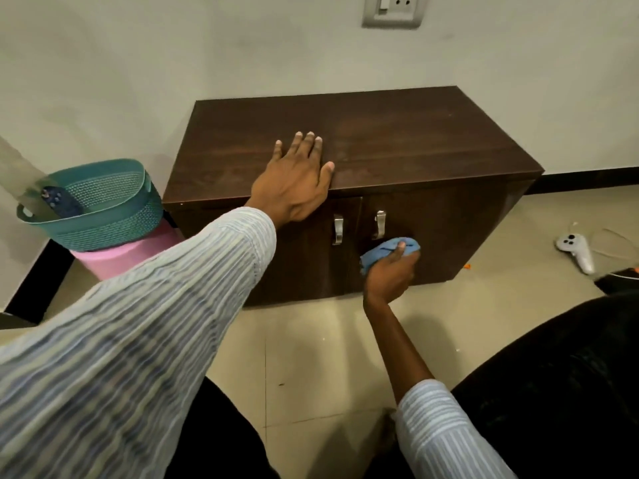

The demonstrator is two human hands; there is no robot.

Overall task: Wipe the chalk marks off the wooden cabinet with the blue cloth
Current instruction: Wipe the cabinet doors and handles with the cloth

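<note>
Your left hand (297, 181) lies flat on the front edge of the cabinet (363, 140) top, fingers straight and spread, thumb out toward the right, palm pressing down on the wood. The striped sleeve (138, 323) of that arm stretches in from the lower left.

Your right hand (390, 271) reaches in low from the bottom right, forearm bare, wrist bent up. Its fingers are curled round the bunched blue cloth (387, 250), which is pressed against the right door (446, 229) just below and beside that door's metal handle (379, 224). The left door's handle (337, 230) sits just beside it, across the seam between the doors. No chalk marks can be made out on the dark wood.

The cabinet stands against the wall, its top bare apart from your left hand. On its left, close to the corner, a teal basket (103, 209) rests on a pink tub (128, 254). To the right, well apart from the cabinet, a white controller (575, 250) lies on the tiled floor (311, 357). The floor in front of the doors is open between your knees.
</note>
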